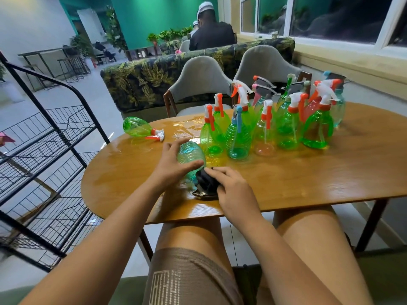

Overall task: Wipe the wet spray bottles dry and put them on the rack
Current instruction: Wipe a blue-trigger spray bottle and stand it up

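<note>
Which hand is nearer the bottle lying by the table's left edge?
Left. The left hand grips a ribbed bottle just right of the lying bottle; the right hand holds the black cloth farther right.

- The left hand (174, 165) grips a green ribbed plastic spray bottle (189, 153), which lies on its side on the oval wooden worktop (308, 177).
- The right hand (233, 188) pinches a bunched black cloth (207, 181) at that bottle's near end.
- A cluster of upright green and pink spray bottles (288, 128) stands at the far right.
- Another green bottle (137, 128) lies on its side at the far-left edge.
- Wet patches (187, 126) shine on the worktop's far part.
- A black wire rack (48, 161) stands left of the worktop.
</note>
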